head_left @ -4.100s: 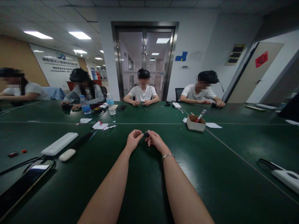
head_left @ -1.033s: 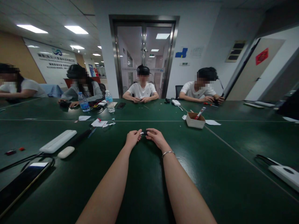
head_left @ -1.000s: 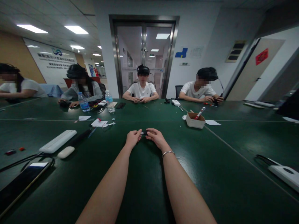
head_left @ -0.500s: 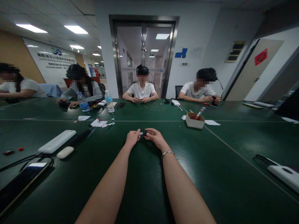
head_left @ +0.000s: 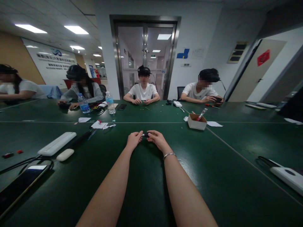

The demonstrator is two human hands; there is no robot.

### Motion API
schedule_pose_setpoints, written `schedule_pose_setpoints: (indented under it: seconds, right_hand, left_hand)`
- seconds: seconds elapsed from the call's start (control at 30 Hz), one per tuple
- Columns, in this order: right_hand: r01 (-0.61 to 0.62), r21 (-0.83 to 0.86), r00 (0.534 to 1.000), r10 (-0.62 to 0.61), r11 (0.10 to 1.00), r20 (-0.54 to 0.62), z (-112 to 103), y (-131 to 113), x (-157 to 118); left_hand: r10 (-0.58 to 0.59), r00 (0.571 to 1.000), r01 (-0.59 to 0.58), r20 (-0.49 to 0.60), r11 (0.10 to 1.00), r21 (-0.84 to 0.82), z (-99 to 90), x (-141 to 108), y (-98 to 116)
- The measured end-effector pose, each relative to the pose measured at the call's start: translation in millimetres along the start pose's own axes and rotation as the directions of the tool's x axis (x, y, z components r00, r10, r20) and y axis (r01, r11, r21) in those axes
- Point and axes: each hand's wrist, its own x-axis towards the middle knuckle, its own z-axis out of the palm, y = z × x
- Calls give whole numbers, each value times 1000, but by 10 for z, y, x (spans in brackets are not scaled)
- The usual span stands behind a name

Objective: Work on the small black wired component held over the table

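Between my hands, low over the green table, is a small black piece with a silver end; it is too small to name more exactly. My left hand pinches the silver end between thumb and fingers. From the other side, my right hand, with a silver bangle at the wrist, grips the black part with bent fingers. The fingertips nearly meet and hide much of the piece.
A phone, a white power bank and a white oval case lie at left. Ahead right stands a small cardboard box. Water bottles stand further off. Several people sit across the table. Another white device lies at right.
My hands keep their hold on the small piece, and less of its silver end shows. The person at the far right has turned a black object in their hands. The view has shifted slightly.
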Motion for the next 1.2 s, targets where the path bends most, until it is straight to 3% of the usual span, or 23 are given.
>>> schedule_pose_setpoints:
  seconds: [0.27, 0.5, 0.73, 0.87, 1.0, 1.1, 1.2]
  right_hand:
    - [-11, 36, 1000, 12, 999, -24, 5, -8, 8]
    - [-6, 23, 999, 7, 1000, -41, 2, -9, 7]
    - [5, 6, 1000, -5, 1000, -23, 16, -31, -22]
    - [13, 30, 999, -12, 999, -43, 1, -6, 3]
    - [19, 37, 997, -16, 999, -78, -18, 23, 35]
    - [21, 34, 996, -18, 999, -87, -23, 29, 41]
    - [21, 30, 998, -19, 999, -63, -19, 23, 30]
  left_hand:
    - [51, 996, -45, 79, 996, -79, -23, 16, -13]
    - [66, 995, -55, 69, 987, -152, -7, 11, -8]
    - [6, 998, -3, 58, 999, -53, 16, 15, -22]
    - [-50, 999, 48, -5, 983, -176, 33, 42, -32]
    - [88, 995, -68, 52, 949, -307, -16, 17, -13]
    - [201, 975, -169, 93, 945, -280, -51, -17, 3]
    - [218, 971, -190, 101, 953, -237, -55, -36, 16]
